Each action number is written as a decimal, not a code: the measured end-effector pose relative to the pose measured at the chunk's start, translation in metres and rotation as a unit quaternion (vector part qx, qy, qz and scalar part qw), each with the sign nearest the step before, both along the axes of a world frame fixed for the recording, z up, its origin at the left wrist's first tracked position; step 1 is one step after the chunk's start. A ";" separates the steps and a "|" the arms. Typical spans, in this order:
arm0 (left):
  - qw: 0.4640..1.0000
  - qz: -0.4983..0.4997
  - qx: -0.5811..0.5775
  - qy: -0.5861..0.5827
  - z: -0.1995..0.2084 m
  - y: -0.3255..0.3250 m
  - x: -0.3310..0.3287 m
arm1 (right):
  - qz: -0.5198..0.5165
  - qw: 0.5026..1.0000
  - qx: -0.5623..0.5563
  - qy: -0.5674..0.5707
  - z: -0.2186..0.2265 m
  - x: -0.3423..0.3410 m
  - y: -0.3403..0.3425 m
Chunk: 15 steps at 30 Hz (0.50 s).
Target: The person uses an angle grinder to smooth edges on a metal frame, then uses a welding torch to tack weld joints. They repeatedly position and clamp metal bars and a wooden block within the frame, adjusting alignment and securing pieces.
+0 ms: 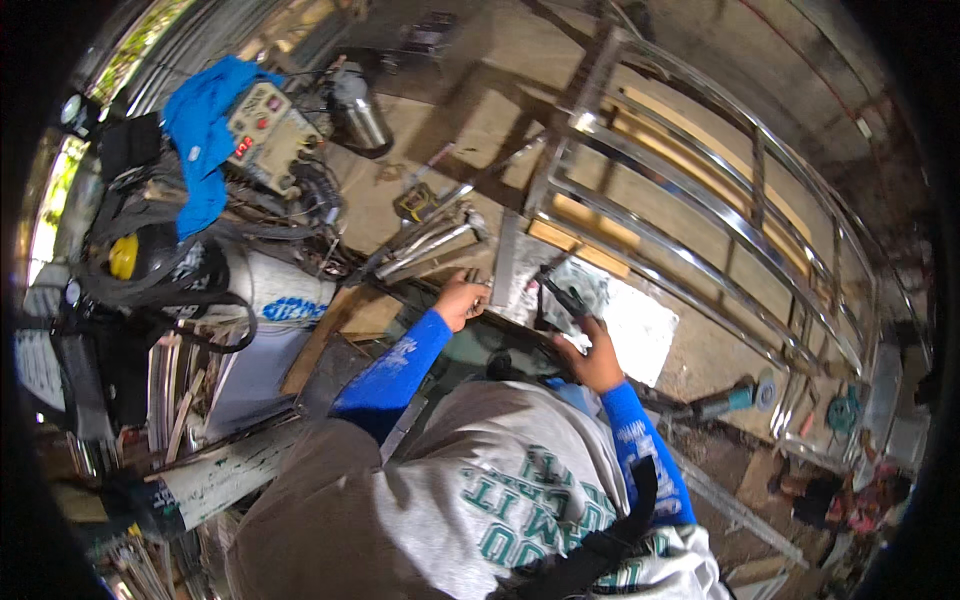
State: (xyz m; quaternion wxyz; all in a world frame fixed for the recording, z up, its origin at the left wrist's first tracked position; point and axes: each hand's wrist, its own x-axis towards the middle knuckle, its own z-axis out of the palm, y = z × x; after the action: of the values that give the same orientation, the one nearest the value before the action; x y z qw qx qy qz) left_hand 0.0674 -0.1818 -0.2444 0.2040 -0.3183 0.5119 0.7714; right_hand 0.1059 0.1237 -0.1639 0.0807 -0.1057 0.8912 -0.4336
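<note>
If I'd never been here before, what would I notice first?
Probably the big, shiny metal frame filling the upper right. Next, the bright blue cloth draped over the control-panel machine at upper left. Then, near the middle, the right hand with a black-handled tool.

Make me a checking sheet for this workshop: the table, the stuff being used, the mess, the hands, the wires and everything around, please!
Surface: tan worktop, partly in shadow
Things in use: black tool; grey flat bar between the hands
Clutter: metal tubes, yellow-and-black tape measure, blue cloth against a control box
Hands: left hand has bent fingers, grip unclear; right hand holds the black tool
Cables: thick black cables looping at left
Surroundings: shiny metal frame at right; pale cylinder at left; another person at lower right
</note>
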 end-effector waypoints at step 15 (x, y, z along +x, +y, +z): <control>0.780 -0.205 -0.541 0.241 -0.035 -0.030 -0.038 | -0.040 0.993 0.044 -0.100 -0.032 0.074 0.038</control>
State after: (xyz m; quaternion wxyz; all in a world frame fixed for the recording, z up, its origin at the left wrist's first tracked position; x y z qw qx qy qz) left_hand 0.0297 -0.2120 -0.2796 0.0217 -0.0680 0.9305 0.3593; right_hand 0.1801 0.1617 -0.1964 0.1568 -0.0229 0.9003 -0.4055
